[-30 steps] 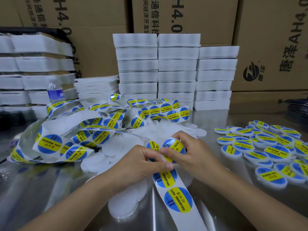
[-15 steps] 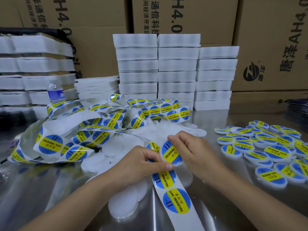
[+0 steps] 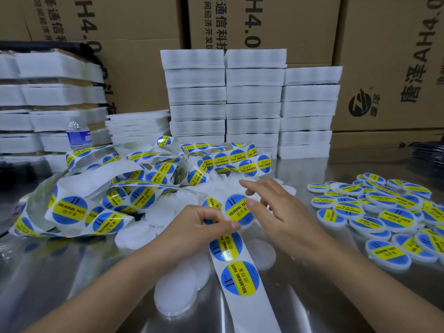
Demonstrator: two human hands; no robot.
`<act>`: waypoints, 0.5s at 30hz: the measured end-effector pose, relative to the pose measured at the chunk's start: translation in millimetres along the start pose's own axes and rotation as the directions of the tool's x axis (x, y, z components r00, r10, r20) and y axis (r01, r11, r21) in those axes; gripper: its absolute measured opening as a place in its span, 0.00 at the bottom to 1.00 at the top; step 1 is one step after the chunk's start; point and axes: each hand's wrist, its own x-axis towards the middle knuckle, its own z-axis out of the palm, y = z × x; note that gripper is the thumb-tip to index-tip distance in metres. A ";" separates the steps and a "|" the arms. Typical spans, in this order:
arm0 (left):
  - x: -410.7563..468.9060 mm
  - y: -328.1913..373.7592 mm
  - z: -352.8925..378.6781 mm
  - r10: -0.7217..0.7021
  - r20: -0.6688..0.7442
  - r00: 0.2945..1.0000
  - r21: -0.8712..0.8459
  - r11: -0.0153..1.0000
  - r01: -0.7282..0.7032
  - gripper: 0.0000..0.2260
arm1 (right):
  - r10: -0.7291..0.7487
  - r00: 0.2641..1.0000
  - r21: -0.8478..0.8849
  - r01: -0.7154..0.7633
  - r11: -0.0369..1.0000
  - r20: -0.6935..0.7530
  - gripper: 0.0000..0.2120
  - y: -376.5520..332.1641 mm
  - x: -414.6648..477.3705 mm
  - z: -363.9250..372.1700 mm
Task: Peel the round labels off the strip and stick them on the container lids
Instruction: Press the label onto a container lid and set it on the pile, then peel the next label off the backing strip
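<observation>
A round white plastic lid (image 3: 245, 224) faced with a blue-and-yellow round label (image 3: 236, 209) was pinched at its lower edge in the grip of the left hand (image 3: 199, 227), above the middle of the shiny metal table (image 3: 72, 272). The right hand (image 3: 283, 212) was held open, its thumb touching the lid's right rim. Beneath them, a white backing strip of labels (image 3: 240, 280) was laid towards the near edge, over bare white lids (image 3: 175, 294). Labelled lids (image 3: 384, 217) were heaped by the right edge. A tangle of label strip (image 3: 125, 188) was piled at the left, and white foam trays (image 3: 252, 104) were stacked along the far edge.
</observation>
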 end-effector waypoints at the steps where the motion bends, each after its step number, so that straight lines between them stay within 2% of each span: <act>1: 0.7 -0.4 -0.7 -0.003 -0.016 1.000 0.005 1.000 0.003 0.11 | -0.034 0.999 -0.030 0.035 0.999 0.026 0.22 0.0 -0.8 -0.4; 3: 1.8 -1.8 -1.5 -0.009 -0.032 0.999 0.019 1.000 0.010 0.11 | -0.113 0.992 -0.050 0.115 0.992 0.048 0.29 -1.2 -2.9 -1.7; 6: 2.9 -4.0 -2.4 -0.017 -0.028 0.999 0.031 0.999 0.018 0.07 | -0.219 0.975 -0.115 0.223 0.968 0.040 0.32 -0.2 -3.1 -2.6; 8: 3.1 -4.2 -2.8 -0.012 -0.019 1.000 0.043 0.999 0.013 0.06 | -0.242 0.970 -0.161 0.241 0.957 0.016 0.34 1.8 -2.1 -3.0; 12: 2.4 -3.8 -1.2 0.035 -0.012 0.999 0.061 0.998 -0.034 0.06 | -0.203 0.979 -0.166 0.196 0.966 -0.023 0.35 4.5 -1.4 -3.3; 15: 3.4 -8.0 -1.7 0.075 -0.051 0.996 0.074 0.995 -0.071 0.12 | -0.102 0.988 -0.242 0.070 0.968 -0.120 0.32 11.6 4.0 -7.3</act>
